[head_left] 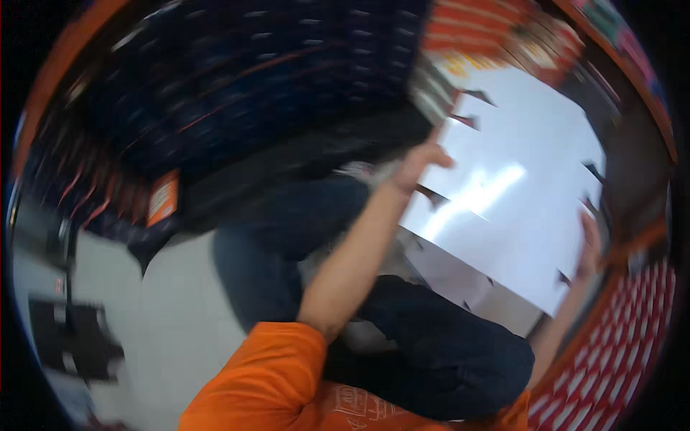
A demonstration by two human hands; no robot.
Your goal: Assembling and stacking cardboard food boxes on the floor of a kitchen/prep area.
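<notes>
A large glossy white sheet [517,144], stiff like card or board, is held up tilted between my two hands. Dark notches or slits show along both of its side edges, and light glares off its middle. My left hand [425,161] grips the left edge, thumb lying over the front face. On the opposite edge, low down, is my right hand [589,248], its fingers curled against the side and partly hidden. Beneath the sheet shows a second pale notched panel [445,273], close above my legs; whether the two are joined I cannot tell.
Rows of dark blue packs [287,65] fill a shelf at the left and back. Orange-red packs [474,29] are stacked beyond the sheet. Red and white packs [618,352] line the right. An orange card [163,197] stands left, above pale floor [180,302]. My bent knees are below.
</notes>
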